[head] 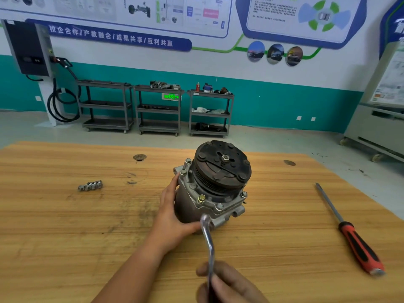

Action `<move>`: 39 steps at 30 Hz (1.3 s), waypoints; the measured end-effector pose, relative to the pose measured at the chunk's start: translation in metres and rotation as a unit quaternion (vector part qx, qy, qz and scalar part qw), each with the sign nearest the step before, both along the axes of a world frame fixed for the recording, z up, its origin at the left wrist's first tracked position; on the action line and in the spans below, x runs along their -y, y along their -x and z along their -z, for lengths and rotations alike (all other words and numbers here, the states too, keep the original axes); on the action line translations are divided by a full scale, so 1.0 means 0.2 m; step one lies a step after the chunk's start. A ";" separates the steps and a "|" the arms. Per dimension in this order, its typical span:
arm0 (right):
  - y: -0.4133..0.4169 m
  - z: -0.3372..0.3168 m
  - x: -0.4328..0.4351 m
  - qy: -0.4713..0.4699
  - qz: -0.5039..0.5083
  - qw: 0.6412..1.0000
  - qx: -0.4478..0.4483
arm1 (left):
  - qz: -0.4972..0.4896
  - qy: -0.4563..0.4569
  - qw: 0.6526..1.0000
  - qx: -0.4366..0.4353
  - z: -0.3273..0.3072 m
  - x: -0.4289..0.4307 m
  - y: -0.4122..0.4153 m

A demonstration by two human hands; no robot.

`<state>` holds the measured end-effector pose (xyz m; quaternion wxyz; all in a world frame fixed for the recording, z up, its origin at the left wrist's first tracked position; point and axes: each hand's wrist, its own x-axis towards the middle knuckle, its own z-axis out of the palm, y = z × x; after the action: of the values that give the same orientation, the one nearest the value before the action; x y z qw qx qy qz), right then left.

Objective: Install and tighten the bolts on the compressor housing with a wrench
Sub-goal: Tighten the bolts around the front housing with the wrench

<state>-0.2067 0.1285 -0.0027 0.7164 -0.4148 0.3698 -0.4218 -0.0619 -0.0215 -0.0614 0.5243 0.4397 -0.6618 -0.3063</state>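
From the head camera, the right hand (pixel 227 283) is cut off by the bottom edge of the frame. Its fingers are curled round the handle of the wrench (pixel 208 243), and the tool's lower end is lost inside the grip. The wrench's bent upper end is blurred where it meets the lower edge of the flange, so whether it sits on a bolt head cannot be told. The left hand (pixel 172 213) grips the left side of the compressor (pixel 214 189) with the thumb across the near face; its fingers go behind the body, out of sight. The compressor stands at the middle of the wooden table (pixel 65 237), its long axis roughly upright and its black clutch plate facing up. Bolt heads ring its flange, one of them brass-coloured (pixel 201 198). The wrench runs from the near edge away towards the housing. A cluster of loose bolts (pixel 90 185) lies well apart to the left. At the right lies a screwdriver (pixel 349 232), red-and-black handle nearest, shaft pointing away. Three shelved carts (pixel 159 110) stand at the far wall. The middle one carries metal parts on top, while the right one holds a red can and small parts on top and pale bundles on its middle shelf; all are too small to identify.
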 end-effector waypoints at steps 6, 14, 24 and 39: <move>0.42 -0.16 0.17 0.333 0.018 0.840 -0.428 | 0.004 -0.011 1.000 -0.008 -0.02 -0.02 0.00; 0.49 -0.43 0.49 0.442 -0.095 0.620 -0.641 | 0.000 -0.006 1.000 -0.010 -0.02 -0.02 -0.01; 0.49 -0.58 0.63 0.397 -0.185 0.576 -0.690 | 0.000 -0.003 1.000 -0.011 -0.03 -0.02 -0.01; 0.30 -0.34 0.28 -0.078 -0.163 0.965 -0.190 | -0.002 -0.029 0.999 -0.024 -0.03 -0.03 0.01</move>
<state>-0.2663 0.0729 0.0654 0.7224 -0.4848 0.4579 -0.1829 -0.0649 -0.0157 -0.0544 0.5275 0.4489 -0.6388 -0.3349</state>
